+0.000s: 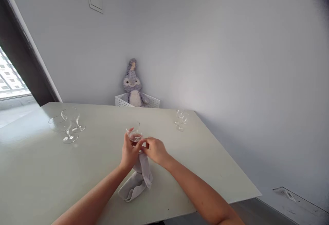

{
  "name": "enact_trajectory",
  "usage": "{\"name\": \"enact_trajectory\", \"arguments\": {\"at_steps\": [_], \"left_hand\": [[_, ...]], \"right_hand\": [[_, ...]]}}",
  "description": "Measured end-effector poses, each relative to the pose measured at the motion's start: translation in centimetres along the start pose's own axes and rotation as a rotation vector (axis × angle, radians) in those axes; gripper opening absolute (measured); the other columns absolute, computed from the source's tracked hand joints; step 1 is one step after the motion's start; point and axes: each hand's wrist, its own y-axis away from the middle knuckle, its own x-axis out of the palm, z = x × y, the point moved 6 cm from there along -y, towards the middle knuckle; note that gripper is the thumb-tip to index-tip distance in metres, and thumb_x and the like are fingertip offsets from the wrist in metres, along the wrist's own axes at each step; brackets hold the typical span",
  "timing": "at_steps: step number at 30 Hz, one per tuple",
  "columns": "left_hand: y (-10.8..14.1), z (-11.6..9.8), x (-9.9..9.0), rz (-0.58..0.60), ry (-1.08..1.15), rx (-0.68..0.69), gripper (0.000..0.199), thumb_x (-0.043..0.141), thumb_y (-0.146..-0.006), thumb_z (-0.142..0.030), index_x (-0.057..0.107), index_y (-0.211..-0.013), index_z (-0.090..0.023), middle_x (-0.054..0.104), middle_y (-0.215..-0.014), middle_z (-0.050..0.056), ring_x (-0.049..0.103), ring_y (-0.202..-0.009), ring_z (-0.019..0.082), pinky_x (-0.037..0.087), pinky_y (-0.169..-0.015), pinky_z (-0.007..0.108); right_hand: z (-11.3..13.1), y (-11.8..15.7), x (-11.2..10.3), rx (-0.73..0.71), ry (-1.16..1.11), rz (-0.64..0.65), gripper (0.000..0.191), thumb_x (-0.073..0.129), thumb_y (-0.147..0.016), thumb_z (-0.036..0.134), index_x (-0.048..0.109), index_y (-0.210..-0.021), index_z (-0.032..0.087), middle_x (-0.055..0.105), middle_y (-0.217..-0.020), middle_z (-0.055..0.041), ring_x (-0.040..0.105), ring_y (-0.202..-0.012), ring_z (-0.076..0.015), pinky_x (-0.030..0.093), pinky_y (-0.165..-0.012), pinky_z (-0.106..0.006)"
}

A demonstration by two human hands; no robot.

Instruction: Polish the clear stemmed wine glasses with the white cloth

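Note:
In the middle of the table I hold a clear stemmed glass (135,136), tilted, with its bowl toward the far side. My left hand (130,154) is wrapped round the bowl. My right hand (155,150) is closed, its thumb and fingertips pinched at the stem and foot end of the same glass. The fingers partly hide the stem. Right below the hands a grey cloth (138,180) lies crumpled and folded; its upper end reaches the foot of the glass. Whether the right fingers also touch the cloth I cannot tell.
Two larger stemmed glasses (60,125) (70,114) stand at the left of the white table (102,163). Two smaller ones (183,119) (179,113) stand near the far right corner. Behind the table's far edge, a plush rabbit (132,84) sits in a white perforated basket (153,102).

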Motion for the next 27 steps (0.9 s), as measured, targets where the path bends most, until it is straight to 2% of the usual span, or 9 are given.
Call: {"name": "enact_trajectory", "arguments": {"at_steps": [3,6,9,12,15,18,23,27], "left_hand": [[0.3,0.3,0.6,0.010,-0.126,0.041,0.053,0.055,-0.074,-0.041,0.038,-0.121,-0.024,0.057,-0.096,0.002,0.054,-0.064,0.011,0.046,-0.065,0.028],[0.2,1.4,0.7,-0.020,-0.295,0.132,0.056,0.055,-0.073,-0.042,0.037,-0.123,-0.025,0.051,-0.107,0.006,0.052,-0.073,0.014,0.046,-0.069,0.033],[0.2,3.5,1.5,0.039,-0.361,0.145,0.057,0.053,-0.075,-0.043,0.035,-0.125,-0.023,0.049,-0.107,0.007,0.052,-0.080,0.017,0.046,-0.073,0.036],[0.5,5.2,2.7,0.143,-0.409,0.092,0.046,0.048,-0.078,-0.042,0.041,-0.119,-0.024,0.051,-0.102,0.005,0.052,-0.081,0.016,0.046,-0.075,0.036],[0.7,5.9,3.1,0.185,-0.430,0.045,0.038,0.045,-0.079,-0.040,0.045,-0.114,-0.024,0.053,-0.101,0.004,0.053,-0.081,0.016,0.046,-0.075,0.035],[0.6,6.0,3.1,0.195,-0.427,0.038,0.034,0.043,-0.080,-0.039,0.047,-0.111,-0.025,0.054,-0.099,0.003,0.054,-0.081,0.015,0.046,-0.074,0.033],[0.5,6.2,3.2,0.220,-0.430,0.017,0.033,0.041,-0.082,-0.040,0.047,-0.109,-0.024,0.054,-0.099,0.004,0.054,-0.081,0.016,0.046,-0.075,0.034],[0.4,6.1,3.2,0.221,-0.422,0.023,0.031,0.041,-0.082,-0.039,0.048,-0.107,-0.024,0.055,-0.099,0.003,0.054,-0.082,0.015,0.045,-0.075,0.033]], "right_hand": [[0.2,-1.0,2.1,-0.033,-0.096,0.009,0.018,0.052,-0.081,0.033,0.066,-0.079,0.021,0.064,-0.076,-0.0002,0.057,-0.067,-0.0119,0.039,-0.061,-0.020],[-1.7,-2.3,2.9,0.012,-0.187,-0.018,0.019,0.053,-0.079,0.035,0.066,-0.077,0.022,0.066,-0.078,0.0006,0.059,-0.070,-0.0118,0.040,-0.064,-0.019],[-6.4,-4.3,1.8,0.232,-0.183,-0.119,0.018,0.056,-0.076,0.034,0.066,-0.084,0.022,0.068,-0.076,0.0004,0.060,-0.072,-0.0126,0.041,-0.067,-0.019],[-11.6,-6.2,0.0,0.393,-0.130,-0.207,0.019,0.052,-0.077,0.028,0.066,-0.086,0.019,0.068,-0.079,-0.0031,0.060,-0.075,-0.0151,0.041,-0.067,-0.021],[-16.0,-7.2,-1.3,0.524,-0.086,-0.251,0.020,0.048,-0.077,0.027,0.066,-0.082,0.018,0.067,-0.077,-0.0041,0.060,-0.072,-0.0163,0.040,-0.062,-0.022],[-19.2,-7.6,-1.7,0.619,-0.063,-0.269,0.021,0.047,-0.078,0.027,0.066,-0.080,0.018,0.066,-0.078,-0.0046,0.059,-0.070,-0.0163,0.039,-0.059,-0.022],[-22.3,-8.1,-1.1,0.720,-0.062,-0.267,0.020,0.048,-0.081,0.029,0.064,-0.084,0.017,0.065,-0.087,-0.0063,0.059,-0.076,-0.0169,0.043,-0.063,-0.025],[-23.3,-8.4,-0.9,0.749,-0.077,-0.260,0.025,0.049,-0.086,0.031,0.055,-0.105,0.016,0.057,-0.105,-0.0068,0.057,-0.089,-0.0169,0.047,-0.076,-0.034]]}}
